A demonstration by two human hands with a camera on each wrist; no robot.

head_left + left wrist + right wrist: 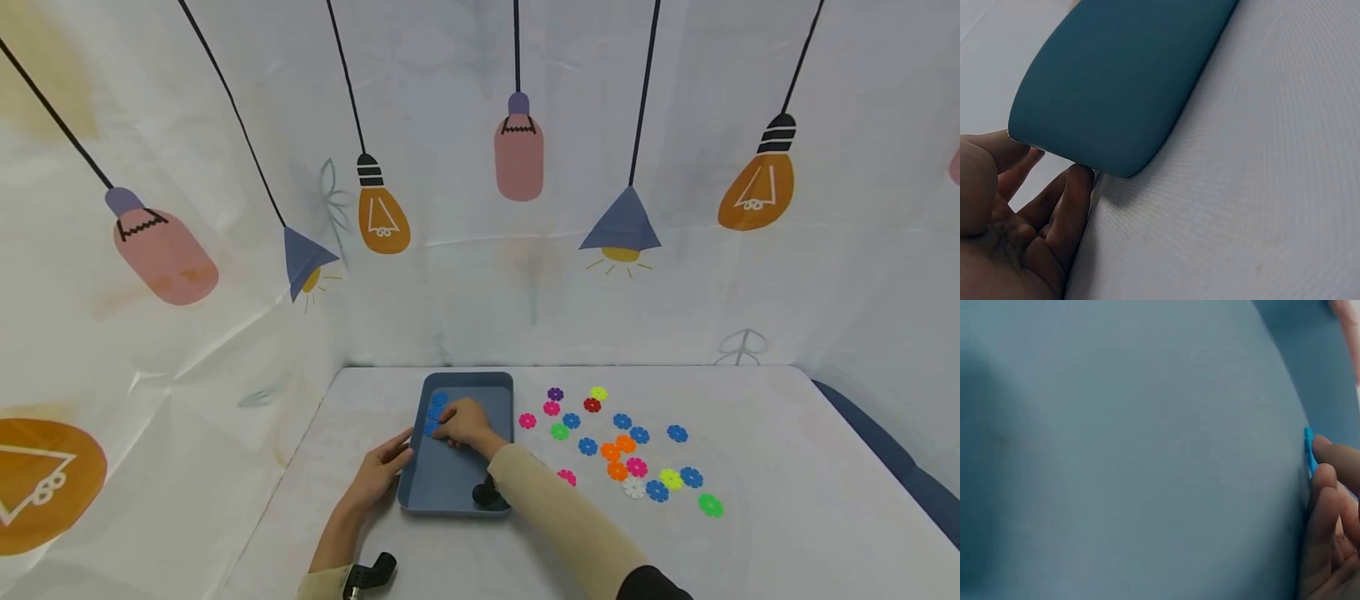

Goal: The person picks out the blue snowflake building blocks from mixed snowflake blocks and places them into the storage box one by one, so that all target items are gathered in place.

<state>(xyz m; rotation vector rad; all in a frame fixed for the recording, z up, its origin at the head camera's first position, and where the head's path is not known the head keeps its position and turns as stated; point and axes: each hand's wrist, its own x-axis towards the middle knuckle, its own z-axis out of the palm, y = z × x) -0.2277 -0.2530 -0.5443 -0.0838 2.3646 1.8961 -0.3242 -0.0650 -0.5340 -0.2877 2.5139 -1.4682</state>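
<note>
Over the near right corner of the blue-grey, round-cornered rectangular tray [442, 479] hangs a black wrist device [486, 493]; it could snag the tray's rim if that arm lifts low. Against the tray's left wall, the bare left hand [381, 471] rests with relaxed fingers, fingertips touching; that light contact may let the tray slide on the white counter [787, 517] if something knocks it.

Just right of the tray, the beige sleeve [570, 525] lies beside a pink flower-shaped disc [567, 477] and could sweep it away as the arm swings. Inside the tray, by its left wall, the bare right hand [468, 423] pinches a thin blue flower-shaped disc [1309, 447], held on edge; so small a grip might slip and let it land askew. Beside it, along that wall, lie more blue flower-shaped discs [439, 399], easily nudged by those fingertips. Right of the tray, three orange flower-shaped discs [617, 471] crowd together, so a careless pinch could shift their neighbours
</note>
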